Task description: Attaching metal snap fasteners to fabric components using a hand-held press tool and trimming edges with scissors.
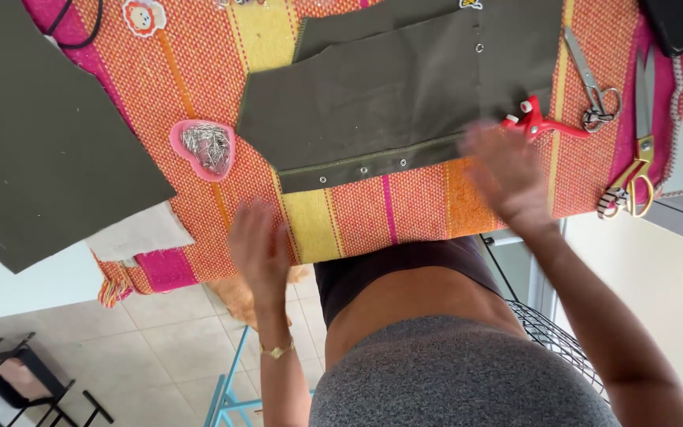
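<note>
We see big dark cloth (pixel 41 134) at nine o'clock, pink heart pin dish (pixel 204 148), left hand (pixel 258 245) spread and released at table edge, olive fabric piece (pixel 389 95) central, long axis nine-to-three, snap-studded hem toward six, right hand (pixel 503 178) blurred, open, holding nothing, red tool (pixel 537 121), scissors (pixel 594 79) at two o'clock.

Two hands: left hand (pixel 258 241), right hand (pixel 503 170). Two scissors: silver pair (pixel 594 79), gold-handled pair (pixel 634 158). One red tool (pixel 535 122). One pink heart-shaped pin dish (pixel 203 148). Two olive fabric pieces: one (pixel 49 134) left, one (pixel 389 87) centre. One striped cloth (pixel 420 205).
</note>
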